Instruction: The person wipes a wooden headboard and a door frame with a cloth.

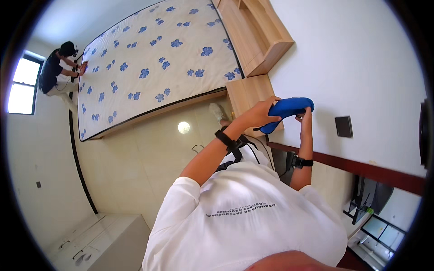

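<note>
Pillow point(293, 106), blue, curved and probably meant for the neck, is held in the air beyond the right edge of the bedside cabinet point(247, 92), in front of the white wall point(334, 54). Its left end is pinched between the thumb and fingers of the left hand point(262, 113); its right end is pressed by a digit of the right hand point(307, 118), whose other fingers are curled beneath and partly hidden, so their contact cannot be told. Both ends are probably gripped so that the soft shape is kept from sagging. The cabinet is set against the headboard point(257, 58), presumably for reach from the mattress point(135, 92), at whose far left edge a reddish item point(83, 67) is handled by a co-worker point(52, 72).
</note>
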Motion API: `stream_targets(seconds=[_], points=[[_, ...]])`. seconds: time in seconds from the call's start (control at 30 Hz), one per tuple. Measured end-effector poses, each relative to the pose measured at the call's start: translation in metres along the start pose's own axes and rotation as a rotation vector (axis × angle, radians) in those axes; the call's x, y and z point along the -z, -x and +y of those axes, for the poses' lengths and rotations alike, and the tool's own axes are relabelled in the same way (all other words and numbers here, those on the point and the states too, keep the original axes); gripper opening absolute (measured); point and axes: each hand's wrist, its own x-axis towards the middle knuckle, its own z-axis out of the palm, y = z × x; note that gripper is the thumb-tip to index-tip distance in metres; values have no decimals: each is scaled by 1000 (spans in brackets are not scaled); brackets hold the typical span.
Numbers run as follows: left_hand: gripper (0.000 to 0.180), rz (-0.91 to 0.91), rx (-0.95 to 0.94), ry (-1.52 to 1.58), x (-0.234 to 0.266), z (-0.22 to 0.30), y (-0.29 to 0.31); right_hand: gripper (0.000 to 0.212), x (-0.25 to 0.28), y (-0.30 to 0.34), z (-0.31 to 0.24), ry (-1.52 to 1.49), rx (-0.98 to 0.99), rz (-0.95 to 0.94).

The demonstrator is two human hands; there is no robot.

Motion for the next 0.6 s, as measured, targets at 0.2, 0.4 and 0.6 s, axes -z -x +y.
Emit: stream_targets(seconds=[0.2, 0.4, 0.6], points=[[56, -115, 195, -31, 69, -53, -74, 44, -77, -140, -39, 217, 52, 93], [47, 44, 486, 114, 175, -112, -215, 37, -185, -289, -113, 748, 599, 376], [38, 509, 133, -163, 245, -161, -358, 36, -243, -387, -184, 1205, 593, 282]])
